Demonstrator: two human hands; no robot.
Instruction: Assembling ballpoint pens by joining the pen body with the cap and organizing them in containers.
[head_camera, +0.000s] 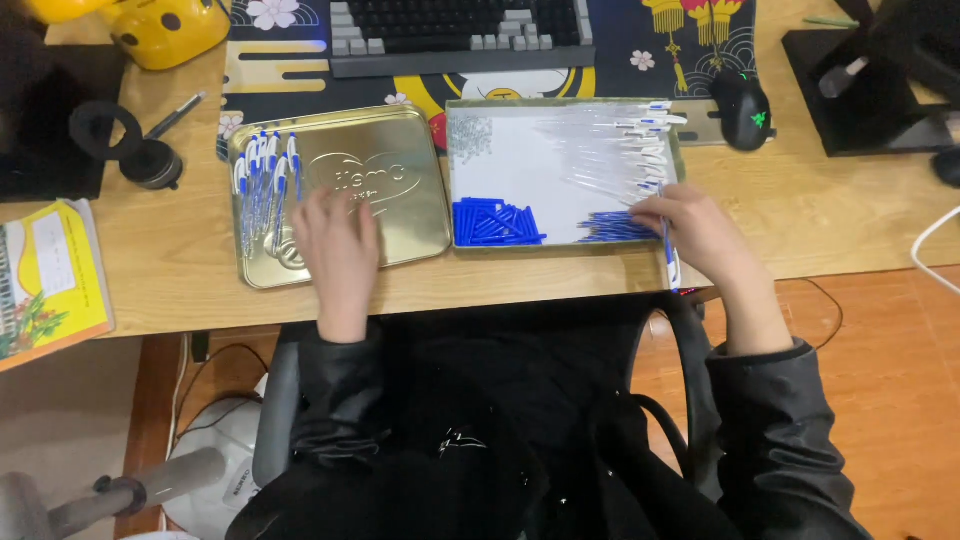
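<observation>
The person wears a dark charcoal jacket with a faint sheen, its sleeves creased and gathered toward the cuffs. The cuff at four o'clock ends in a plain edge at the wrist. Both hands are bare, without rings, a watch or gloves. The lap is in black.

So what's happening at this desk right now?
A person seated at a wooden desk is handling pen parts. The left hand lies flat on a gold tin lid, next to a row of assembled blue and white pens. The right hand reaches into an open tin tray and touches a pile of blue refills. The tray also holds clear pen barrels and a heap of blue caps. A keyboard and mouse sit behind.
</observation>
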